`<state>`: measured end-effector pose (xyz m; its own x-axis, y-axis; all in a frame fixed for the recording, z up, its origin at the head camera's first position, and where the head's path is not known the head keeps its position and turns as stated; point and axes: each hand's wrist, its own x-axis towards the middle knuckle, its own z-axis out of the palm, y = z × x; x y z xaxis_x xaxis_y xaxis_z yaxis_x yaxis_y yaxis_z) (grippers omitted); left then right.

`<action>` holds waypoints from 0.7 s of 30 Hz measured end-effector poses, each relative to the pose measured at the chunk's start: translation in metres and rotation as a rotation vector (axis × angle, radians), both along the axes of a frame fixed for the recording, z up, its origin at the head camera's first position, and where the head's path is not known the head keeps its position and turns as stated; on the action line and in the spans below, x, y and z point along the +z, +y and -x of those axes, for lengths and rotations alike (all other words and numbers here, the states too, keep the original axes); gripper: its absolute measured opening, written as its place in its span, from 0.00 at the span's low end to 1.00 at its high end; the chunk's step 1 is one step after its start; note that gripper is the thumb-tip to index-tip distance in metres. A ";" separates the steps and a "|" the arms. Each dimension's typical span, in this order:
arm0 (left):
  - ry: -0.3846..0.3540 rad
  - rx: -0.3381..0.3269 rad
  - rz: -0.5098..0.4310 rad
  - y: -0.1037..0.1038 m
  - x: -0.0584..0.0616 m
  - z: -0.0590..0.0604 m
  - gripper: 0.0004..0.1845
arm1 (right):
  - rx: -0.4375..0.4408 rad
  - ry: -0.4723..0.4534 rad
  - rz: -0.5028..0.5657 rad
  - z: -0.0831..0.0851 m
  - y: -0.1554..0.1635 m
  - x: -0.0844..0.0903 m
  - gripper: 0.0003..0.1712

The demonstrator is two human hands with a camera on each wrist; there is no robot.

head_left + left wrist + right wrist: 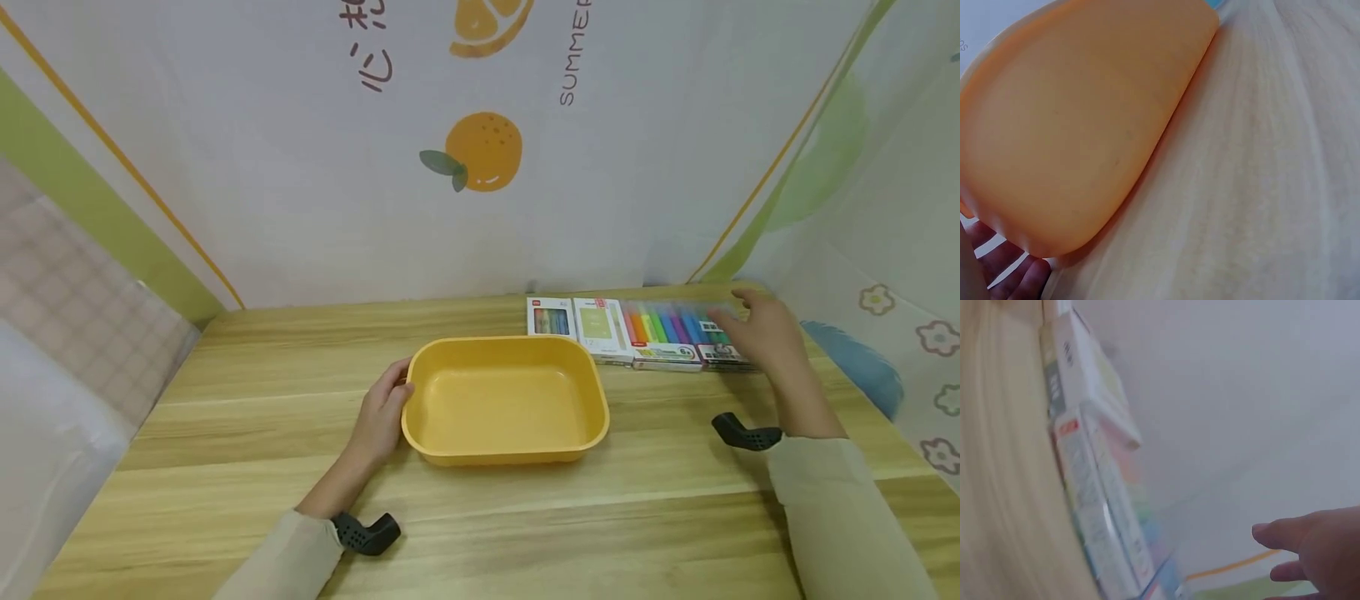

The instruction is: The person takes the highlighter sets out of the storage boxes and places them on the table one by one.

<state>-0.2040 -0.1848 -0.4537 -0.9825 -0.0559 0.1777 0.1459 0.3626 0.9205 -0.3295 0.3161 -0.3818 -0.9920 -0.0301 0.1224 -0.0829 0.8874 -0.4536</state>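
A yellow rectangular plastic basin [504, 454] sits on the wooden table. At its left end my left hand [381, 415] grips it, with the thumb at the rim and the fingers against the outer wall, as the left wrist view shows fingers [1002, 265] there. My right hand [765, 329] hovers over the right end of a row of stationery packs, thumb and fingers spread, holding nothing. Beneath it lies a clear pack of coloured markers [726, 354], and beside that another marker pack [667, 353]. In the right wrist view the right hand [1329, 547] appears apart from the packs.
Left of the marker packs lie a white-and-green box [600, 325] and a white box with a coloured window [551, 318]. A white curtain with orange prints [337, 208] hangs behind the table [540, 533]. Flower-patterned fabric [885, 333] borders the right side.
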 end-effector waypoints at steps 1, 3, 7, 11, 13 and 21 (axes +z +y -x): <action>-0.001 0.003 0.004 0.000 0.000 0.001 0.24 | 0.009 0.007 0.002 -0.001 -0.002 0.003 0.45; -0.005 0.007 -0.001 0.001 0.001 0.002 0.24 | 0.030 0.015 0.009 -0.003 -0.006 0.009 0.44; -0.042 -0.009 -0.078 0.001 0.002 0.006 0.26 | 0.065 0.035 0.015 -0.011 -0.016 0.023 0.43; -0.088 -0.026 -0.160 0.000 0.002 0.010 0.26 | 0.091 0.056 0.018 -0.019 -0.026 0.034 0.41; -0.100 -0.035 -0.173 -0.001 0.003 0.010 0.26 | 0.105 0.077 0.023 -0.024 -0.030 0.037 0.40; -0.096 -0.045 -0.044 -0.012 0.019 0.016 0.26 | 0.204 0.213 0.030 -0.039 -0.039 0.039 0.32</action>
<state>-0.2202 -0.1971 -0.4350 -0.9965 -0.0166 0.0815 0.0721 0.3167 0.9458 -0.2907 0.2775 -0.3428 -0.9177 -0.2197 0.3310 -0.3545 0.8290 -0.4325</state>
